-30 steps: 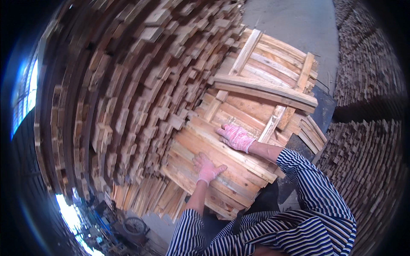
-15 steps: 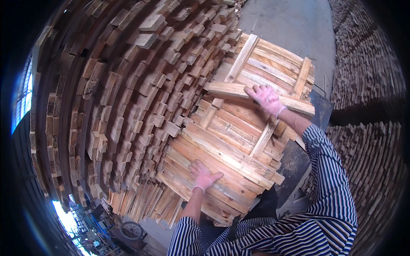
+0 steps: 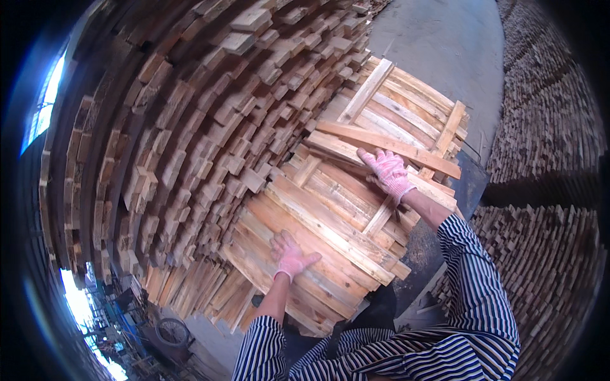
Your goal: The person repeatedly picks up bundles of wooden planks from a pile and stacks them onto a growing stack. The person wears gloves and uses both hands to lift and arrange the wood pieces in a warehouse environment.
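A stack of pale wooden planks (image 3: 318,235) lies in front of me, its top layer laid side by side. My left hand (image 3: 291,255), in a pink glove, rests flat on the near planks with its fingers spread. Farther off, my right hand (image 3: 387,173), gloved alike, is closed over a loose wooden board (image 3: 340,147) lying across the stack, with the thumb on its near side. A second loose board (image 3: 419,154) lies just beyond, at a slight angle to the first. Part of the held board is hidden under my hand.
A tall wall of stacked planks (image 3: 210,127) rises close on the left. More plank stacks (image 3: 540,254) stand on the right. Grey floor (image 3: 438,38) runs between them at the far end. A wheel (image 3: 172,332) shows at the lower left, near shorter leaning planks (image 3: 197,286).
The two loose boards have come apart, the far one now separate from the one under my right hand. That hand has shifted slightly nearer. My left hand stays flat on the planks.
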The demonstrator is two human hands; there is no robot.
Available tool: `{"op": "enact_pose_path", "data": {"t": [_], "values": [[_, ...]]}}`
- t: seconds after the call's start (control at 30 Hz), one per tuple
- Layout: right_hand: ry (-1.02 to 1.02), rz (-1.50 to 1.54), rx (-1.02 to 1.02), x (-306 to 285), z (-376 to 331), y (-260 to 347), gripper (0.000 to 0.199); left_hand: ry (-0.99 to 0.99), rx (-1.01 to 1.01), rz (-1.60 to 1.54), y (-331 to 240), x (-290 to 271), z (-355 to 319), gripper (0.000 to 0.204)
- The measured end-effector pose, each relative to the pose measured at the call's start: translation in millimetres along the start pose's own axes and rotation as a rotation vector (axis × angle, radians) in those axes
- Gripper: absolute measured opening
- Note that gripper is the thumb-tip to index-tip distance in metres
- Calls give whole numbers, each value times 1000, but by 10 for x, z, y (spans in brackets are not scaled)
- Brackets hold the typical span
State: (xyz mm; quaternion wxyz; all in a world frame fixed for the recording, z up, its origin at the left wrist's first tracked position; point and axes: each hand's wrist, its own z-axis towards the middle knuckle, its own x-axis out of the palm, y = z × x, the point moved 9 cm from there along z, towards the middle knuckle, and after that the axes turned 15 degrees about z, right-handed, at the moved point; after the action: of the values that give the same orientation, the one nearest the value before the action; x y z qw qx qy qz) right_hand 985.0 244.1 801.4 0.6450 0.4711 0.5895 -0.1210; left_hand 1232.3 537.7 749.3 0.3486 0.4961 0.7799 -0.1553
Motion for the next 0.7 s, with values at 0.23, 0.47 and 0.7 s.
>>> {"op": "enact_pose_path", "data": {"t": [0.23,0.47,0.7], "values": [[-24,-4,-139,89,8,100,71,-38,-29,-9,78,45,84,152],[49,407,-99,754,7,1152,55,3,-47,22,2,-7,88,152],[-415,129,-173,11,311,383,59,-37,-21,-28,8,65,62,150]]}}
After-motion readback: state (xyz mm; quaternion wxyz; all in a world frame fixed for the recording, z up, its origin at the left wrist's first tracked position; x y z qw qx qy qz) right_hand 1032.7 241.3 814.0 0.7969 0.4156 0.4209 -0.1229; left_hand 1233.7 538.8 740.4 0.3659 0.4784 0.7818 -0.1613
